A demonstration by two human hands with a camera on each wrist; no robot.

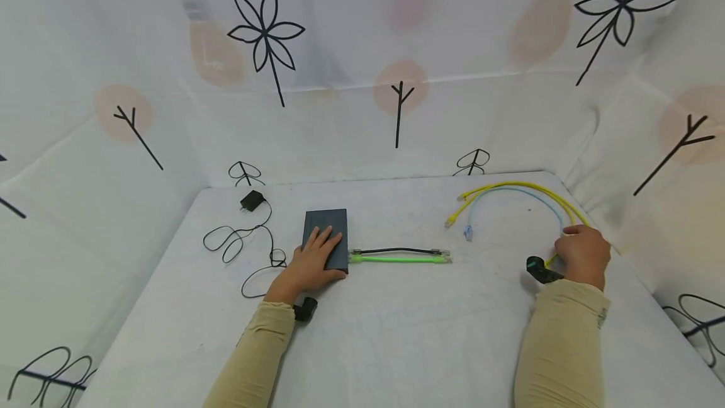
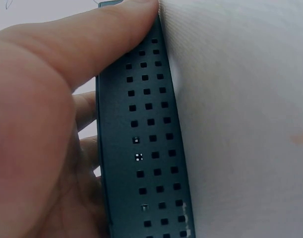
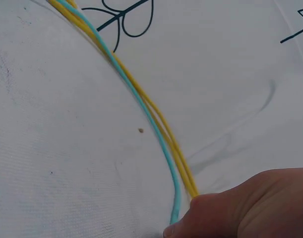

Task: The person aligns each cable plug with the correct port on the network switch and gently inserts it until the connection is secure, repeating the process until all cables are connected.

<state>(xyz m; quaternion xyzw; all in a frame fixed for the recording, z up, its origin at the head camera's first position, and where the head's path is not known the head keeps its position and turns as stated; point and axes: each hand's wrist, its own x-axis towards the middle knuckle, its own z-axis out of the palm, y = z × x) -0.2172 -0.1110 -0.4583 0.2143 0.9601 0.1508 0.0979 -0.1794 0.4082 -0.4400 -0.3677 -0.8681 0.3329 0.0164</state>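
In the head view my left hand (image 1: 310,263) rests on a dark grey network box (image 1: 335,222), fingers spread over its top and thumb along the near edge. The left wrist view shows that thumb across the box's vented side (image 2: 149,124). A short black cable (image 1: 396,250) and a bright green network cable (image 1: 396,259) run from the box's right side, their free plugs pointing right. My right hand (image 1: 583,255) grips a bundle of yellow network cables (image 1: 544,189) and a light blue one (image 1: 518,190) at the right; their gripped part is hidden by the hand.
A black power adapter (image 1: 252,201) lies at the back left, its thin cord (image 1: 240,232) looping toward the box. White patterned cloth walls (image 1: 351,124) rise behind and beside the white table (image 1: 408,345). Loose cable plugs (image 1: 468,233) lie at the back right.
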